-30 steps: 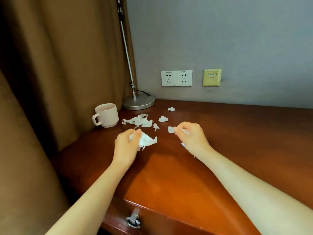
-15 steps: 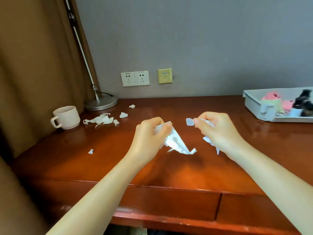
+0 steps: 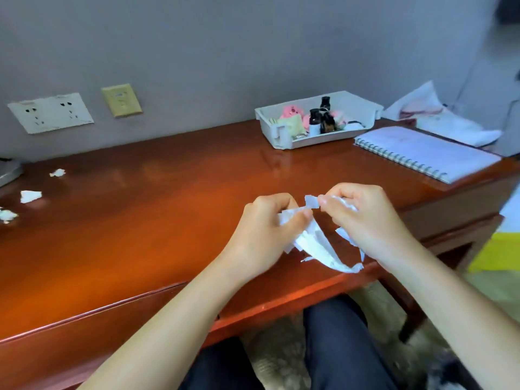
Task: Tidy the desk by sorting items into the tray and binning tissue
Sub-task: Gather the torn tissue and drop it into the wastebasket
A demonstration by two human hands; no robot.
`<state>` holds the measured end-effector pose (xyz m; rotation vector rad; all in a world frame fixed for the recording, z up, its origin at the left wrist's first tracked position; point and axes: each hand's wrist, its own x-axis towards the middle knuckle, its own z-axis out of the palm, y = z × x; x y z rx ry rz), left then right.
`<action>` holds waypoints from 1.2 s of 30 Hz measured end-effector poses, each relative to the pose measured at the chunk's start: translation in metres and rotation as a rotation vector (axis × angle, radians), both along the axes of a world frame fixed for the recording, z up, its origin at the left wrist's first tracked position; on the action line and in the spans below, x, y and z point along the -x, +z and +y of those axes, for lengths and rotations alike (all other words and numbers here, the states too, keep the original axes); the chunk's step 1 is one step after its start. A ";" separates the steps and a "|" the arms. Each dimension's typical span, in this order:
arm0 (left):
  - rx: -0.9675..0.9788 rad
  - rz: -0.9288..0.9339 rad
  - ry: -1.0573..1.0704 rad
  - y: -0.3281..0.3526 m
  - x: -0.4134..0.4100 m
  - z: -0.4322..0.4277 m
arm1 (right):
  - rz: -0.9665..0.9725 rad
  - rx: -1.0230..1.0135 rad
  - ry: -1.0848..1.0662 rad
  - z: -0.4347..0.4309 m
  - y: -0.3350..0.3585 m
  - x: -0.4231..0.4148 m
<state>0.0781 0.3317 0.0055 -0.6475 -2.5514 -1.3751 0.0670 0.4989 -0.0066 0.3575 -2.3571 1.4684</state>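
The view is swinging right along the wooden desk (image 3: pixel 140 235). The mug is dropping out of sight on the left, while a spiral notebook (image 3: pixel 422 153) is sliding in at the far right. The white tray (image 3: pixel 277 130) is now showing in full against the wall, already carrying small dark bottles (image 3: pixel 314 122) and pink soft bits.

Both hands are travelling with the turn and are now hanging over the desk's front edge, close together. The left hand (image 3: pixel 261 235) is gripping the big torn tissue wad (image 3: pixel 318 246), whose long tail is dangling below the fingers. The right hand (image 3: pixel 371 218) is pinching a small tissue piece (image 3: pixel 311 202), with more shreds trailing under its palm.

To my eye the gathered tissue is heading for a bin, though no bin is clearly showing. It isn't finished, either: three loose scraps (image 3: pixel 30 196) are sitting back at the left end, well apart from the hands, so another trip is looking likely.
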 end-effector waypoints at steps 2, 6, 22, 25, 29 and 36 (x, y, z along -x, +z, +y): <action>0.024 0.002 -0.089 -0.011 -0.003 0.028 | -0.040 0.046 -0.054 0.027 -0.016 -0.015; 0.101 -0.012 -0.223 -0.037 -0.008 0.077 | -0.114 0.137 -0.164 0.072 -0.053 -0.040; 0.317 -0.286 -0.470 -0.196 0.008 0.245 | -0.504 0.175 -0.551 0.224 -0.219 -0.076; 0.290 -0.433 -0.445 -0.238 0.001 0.269 | -0.569 0.222 -0.603 0.245 -0.250 -0.083; 0.274 -0.576 -0.424 -0.276 -0.010 0.302 | -0.647 0.320 -0.662 0.268 -0.281 -0.096; 0.458 -0.707 -0.444 -0.320 0.000 0.362 | -0.889 0.469 -0.877 0.308 -0.342 -0.116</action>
